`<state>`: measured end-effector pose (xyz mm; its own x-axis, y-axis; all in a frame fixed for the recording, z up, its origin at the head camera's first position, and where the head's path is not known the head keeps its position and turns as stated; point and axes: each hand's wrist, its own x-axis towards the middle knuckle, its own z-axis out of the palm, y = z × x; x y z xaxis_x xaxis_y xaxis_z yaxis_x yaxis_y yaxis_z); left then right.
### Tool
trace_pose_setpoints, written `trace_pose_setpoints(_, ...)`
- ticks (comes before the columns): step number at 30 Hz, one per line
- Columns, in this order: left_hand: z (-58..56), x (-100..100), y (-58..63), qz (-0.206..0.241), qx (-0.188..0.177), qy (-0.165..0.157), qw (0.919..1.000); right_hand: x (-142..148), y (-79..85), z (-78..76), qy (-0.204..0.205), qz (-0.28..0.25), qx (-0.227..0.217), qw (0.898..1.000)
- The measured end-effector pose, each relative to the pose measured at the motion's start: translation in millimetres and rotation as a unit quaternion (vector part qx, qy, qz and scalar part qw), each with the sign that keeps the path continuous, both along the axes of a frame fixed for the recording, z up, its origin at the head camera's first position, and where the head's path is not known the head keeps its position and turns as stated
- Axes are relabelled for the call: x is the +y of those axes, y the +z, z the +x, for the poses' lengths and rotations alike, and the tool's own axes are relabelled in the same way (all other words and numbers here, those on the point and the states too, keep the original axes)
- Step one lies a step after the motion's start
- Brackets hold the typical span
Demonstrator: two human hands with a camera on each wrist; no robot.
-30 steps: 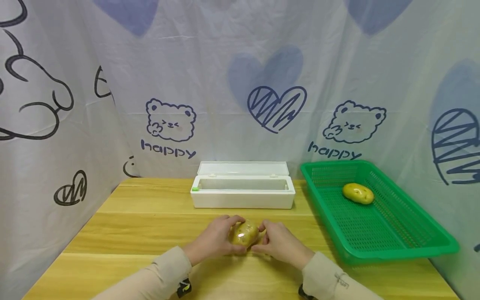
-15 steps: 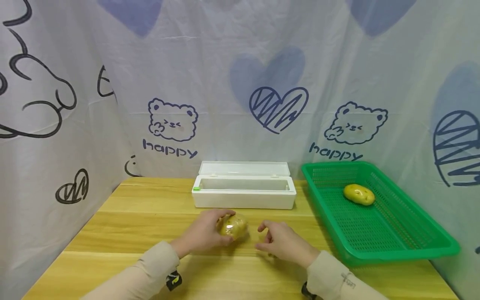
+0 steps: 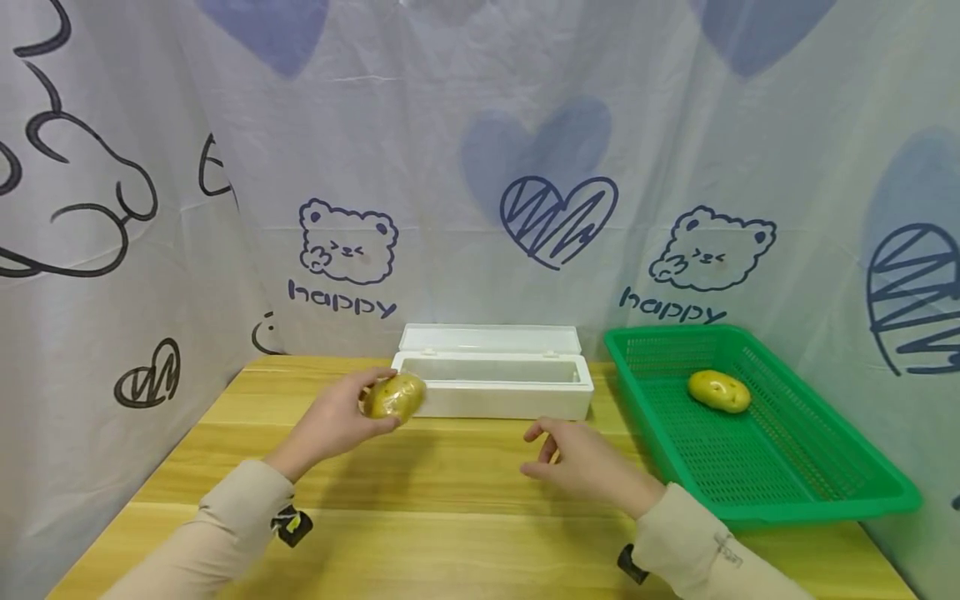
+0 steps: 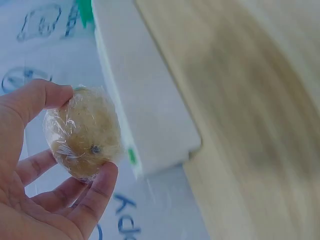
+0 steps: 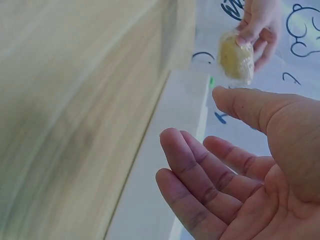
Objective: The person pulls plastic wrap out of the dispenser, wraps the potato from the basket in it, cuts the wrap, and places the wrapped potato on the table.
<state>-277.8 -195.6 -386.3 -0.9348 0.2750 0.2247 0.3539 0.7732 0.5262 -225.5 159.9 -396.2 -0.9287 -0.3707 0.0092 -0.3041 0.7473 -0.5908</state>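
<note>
A potato [image 3: 397, 397] wrapped in clear plastic film is up off the table in my left hand [image 3: 339, 419], near the left end of a white box. Thumb and fingers grip it from its left side, and the left wrist view shows the crinkled film around the potato [image 4: 85, 132]. My right hand [image 3: 573, 458] hovers over the table in front of the box, fingers loosely bent. Nothing lies in its palm in the right wrist view, where the right hand [image 5: 240, 170] appears large and close.
The long white box [image 3: 495, 402] stands at the back of the wooden table [image 3: 465, 533], its lid raised. On the right is a green plastic basket [image 3: 757, 467] holding an unwrapped potato [image 3: 718, 392]. A printed curtain [image 3: 465, 150] hangs behind and along the sides.
My left hand has carried the wrapped potato left and up from the table's middle. The right hand, earlier close beside it, has drawn away slightly right and up.
</note>
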Motion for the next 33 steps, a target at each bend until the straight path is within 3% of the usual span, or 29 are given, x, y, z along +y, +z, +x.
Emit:
trace_pose_setpoints(4, -8.9, -22, 5.8, 0.002, 0.002, 0.026, 0.9997, 6, 7.3, -1.3, -0.010, 0.013, 0.008, 1.000)
trace_pose_setpoints(9, -19.5, -44, 4.1, 0.013, -0.003, 0.052, 0.9986, 12, 11.9, -1.4, -0.014, 0.013, 0.006, 1.000)
trace_pose_setpoints(19, -41.8, -74, -6.9, 0.005, 0.001, 0.095, 0.9954, 17, 17.1, -1.2, -0.010, 0.006, 0.007, 1.000)
trace_pose_setpoints(27, -61.0, -97, -22.8, -0.015, 0.001, 0.132, 0.9911, 21, 14.7, -3.1, -0.005, 0.003, 0.011, 1.000)
trace_pose_setpoints(33, -68.5, -108, -34.7, -0.013, -0.012, 0.153, 0.9880, 22, 12.5, -4.1, -0.004, 0.004, 0.013, 1.000)
